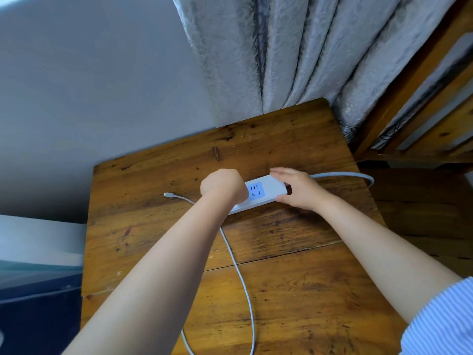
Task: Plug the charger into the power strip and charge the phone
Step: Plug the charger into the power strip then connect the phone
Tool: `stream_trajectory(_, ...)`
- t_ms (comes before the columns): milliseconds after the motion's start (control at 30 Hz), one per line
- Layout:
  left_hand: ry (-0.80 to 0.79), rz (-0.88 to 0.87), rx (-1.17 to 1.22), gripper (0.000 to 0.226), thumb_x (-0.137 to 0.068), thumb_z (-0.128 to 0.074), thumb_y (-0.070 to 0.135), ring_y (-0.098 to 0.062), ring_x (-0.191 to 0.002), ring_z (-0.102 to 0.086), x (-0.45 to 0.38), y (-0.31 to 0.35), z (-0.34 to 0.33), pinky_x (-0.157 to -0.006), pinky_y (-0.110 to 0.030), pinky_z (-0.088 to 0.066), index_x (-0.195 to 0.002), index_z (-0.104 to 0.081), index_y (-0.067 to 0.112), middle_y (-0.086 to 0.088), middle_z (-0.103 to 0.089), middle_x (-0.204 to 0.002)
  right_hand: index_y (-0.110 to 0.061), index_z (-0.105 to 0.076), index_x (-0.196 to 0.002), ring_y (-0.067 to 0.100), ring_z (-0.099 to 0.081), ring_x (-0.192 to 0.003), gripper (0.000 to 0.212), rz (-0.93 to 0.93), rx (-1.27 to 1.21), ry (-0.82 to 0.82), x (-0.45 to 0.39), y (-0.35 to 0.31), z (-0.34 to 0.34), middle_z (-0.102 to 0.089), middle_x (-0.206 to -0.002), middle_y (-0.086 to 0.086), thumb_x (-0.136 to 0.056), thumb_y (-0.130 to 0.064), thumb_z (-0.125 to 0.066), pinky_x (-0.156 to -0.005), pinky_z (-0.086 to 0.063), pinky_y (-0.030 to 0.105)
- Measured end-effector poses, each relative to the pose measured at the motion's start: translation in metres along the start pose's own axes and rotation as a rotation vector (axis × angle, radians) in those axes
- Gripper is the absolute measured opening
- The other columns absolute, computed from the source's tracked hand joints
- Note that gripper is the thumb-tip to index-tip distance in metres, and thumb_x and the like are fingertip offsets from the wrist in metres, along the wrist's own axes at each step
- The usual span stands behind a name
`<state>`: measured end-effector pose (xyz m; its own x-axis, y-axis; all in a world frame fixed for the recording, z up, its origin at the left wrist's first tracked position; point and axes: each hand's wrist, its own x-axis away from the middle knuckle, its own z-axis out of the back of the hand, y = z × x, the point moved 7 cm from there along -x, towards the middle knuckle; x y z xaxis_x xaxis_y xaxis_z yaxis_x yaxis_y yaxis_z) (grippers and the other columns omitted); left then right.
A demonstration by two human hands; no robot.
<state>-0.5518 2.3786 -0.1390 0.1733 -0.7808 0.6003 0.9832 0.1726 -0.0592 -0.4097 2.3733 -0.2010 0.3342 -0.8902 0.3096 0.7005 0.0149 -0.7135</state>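
A white power strip (267, 187) with a blue socket face lies on the wooden table (294, 290). My right hand (300, 192) grips its right end, thumb on the near side and fingers on the far side. My left hand (222, 184) is bent down over the strip's left part; its fingers and whatever is under them are hidden. A white charging cable (240, 272) comes out from beneath my left forearm and loops toward the table's front. Its small free plug (167, 194) rests on the table to the left. No phone is in view.
The strip's grey power cord (358, 175) curves off the table's right edge. A grey curtain (294, 60) hangs behind the table, against a pale wall. Wooden furniture (422, 111) stands at the right. A dark blue and white object (38, 278) sits beside the table's left edge.
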Motion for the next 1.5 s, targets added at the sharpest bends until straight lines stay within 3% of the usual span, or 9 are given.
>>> stream_trajectory(100,0.006,-0.028,-0.02,0.034,-0.085,-0.049,0.011,-0.02,-0.066,-0.047,0.0,0.009,0.0,-0.059,-0.026,-0.04,-0.053,-0.038,0.011,-0.002,-0.04,-0.057,-0.014,-0.036,-0.134,0.015,-0.029,-0.135,0.067,-0.015,-0.009,0.007,-0.001,0.003,0.001,-0.034,-0.148,0.002,-0.076,-0.008,-0.068,-0.108,-0.019,0.026)
stream_trajectory(367,0.009,-0.024,0.043,0.031,-0.084,-0.051,0.013,-0.014,-0.049,-0.038,-0.012,0.005,0.005,-0.04,-0.021,-0.03,-0.055,-0.043,0.01,-0.002,-0.041,-0.057,-0.015,-0.034,-0.135,0.016,-0.027,-0.135,0.067,-0.013,-0.002,-0.003,-0.002,0.003,0.0,-0.032,-0.148,0.001,-0.077,-0.009,-0.067,-0.111,-0.02,0.03)
stream_trajectory(600,0.02,-0.019,0.079,0.032,-0.086,-0.049,0.01,-0.016,-0.055,-0.044,-0.006,-0.001,-0.009,-0.054,-0.026,-0.039,-0.055,-0.04,0.011,-0.002,-0.041,-0.057,-0.015,-0.033,-0.135,0.016,-0.027,-0.136,0.067,-0.008,-0.004,-0.005,-0.001,0.001,-0.001,-0.031,-0.149,0.0,-0.078,-0.009,-0.066,-0.111,-0.02,0.03)
stream_trajectory(900,0.022,-0.044,0.292,0.035,-0.089,-0.048,0.019,-0.014,-0.047,-0.034,-0.002,-0.013,-0.011,-0.041,-0.023,-0.026,-0.055,-0.04,0.011,-0.001,-0.038,-0.055,-0.013,-0.029,-0.137,0.019,-0.022,-0.136,0.066,0.026,0.176,-0.004,0.001,-0.005,-0.006,-0.029,-0.149,0.004,-0.08,-0.006,-0.063,-0.113,-0.017,0.031)
stream_trajectory(1033,0.118,-0.192,0.443,0.04,-0.092,-0.045,0.039,-0.017,-0.06,-0.045,0.003,-0.029,-0.004,-0.044,-0.023,-0.027,-0.064,-0.052,0.011,0.001,-0.047,-0.062,-0.009,-0.033,-0.135,0.021,-0.025,-0.134,0.063,0.055,0.212,0.031,-0.002,-0.011,0.002,-0.032,-0.146,0.007,-0.08,-0.006,-0.063,-0.111,-0.02,0.03)
stream_trajectory(1167,0.338,-0.199,0.635,0.044,-0.095,-0.042,0.031,-0.024,-0.063,-0.043,0.019,-0.063,-0.005,-0.053,-0.031,-0.028,-0.054,-0.04,0.015,-0.001,-0.047,-0.055,-0.007,-0.032,-0.135,0.026,-0.024,-0.136,0.061,0.021,0.202,0.034,-0.014,-0.013,0.009,-0.03,-0.148,0.01,-0.082,-0.005,-0.061,-0.113,-0.02,0.035)
stream_trajectory(1333,0.292,-0.122,0.638,0.035,-0.095,-0.044,0.028,-0.025,-0.067,-0.049,0.026,-0.094,-0.037,-0.059,-0.03,-0.035,-0.063,-0.049,0.013,-0.002,-0.052,-0.061,-0.007,-0.032,-0.135,0.027,-0.027,-0.135,0.06,-0.007,0.225,0.045,-0.019,-0.013,0.007,-0.03,-0.148,0.011,-0.082,-0.004,-0.06,-0.114,-0.02,0.036)
stream_trajectory(1433,0.251,-0.095,0.64,0.03,-0.093,-0.047,0.026,-0.026,-0.07,-0.053,0.026,-0.103,-0.051,-0.059,-0.032,-0.042,-0.07,-0.059,0.01,-0.005,-0.058,-0.067,-0.002,-0.035,-0.132,0.031,-0.028,-0.134,0.054,-0.011,0.291,0.134,-0.011,-0.02,0.006,-0.033,-0.145,0.017,-0.083,-0.002,-0.058,-0.113,-0.021,0.037)
stream_trajectory(1500,0.239,-0.077,0.63,0.025,-0.091,-0.051,0.025,-0.027,-0.076,-0.055,0.029,-0.11,-0.06,-0.065,-0.035,-0.045,-0.086,-0.064,0.004,-0.01,-0.063,-0.078,0.006,-0.048,-0.12,0.038,-0.04,-0.125,0.04,0.052,0.342,0.319,0.007,-0.035,0.004,-0.049,-0.129,0.025,-0.082,0.0,-0.057,-0.107,-0.034,0.042)
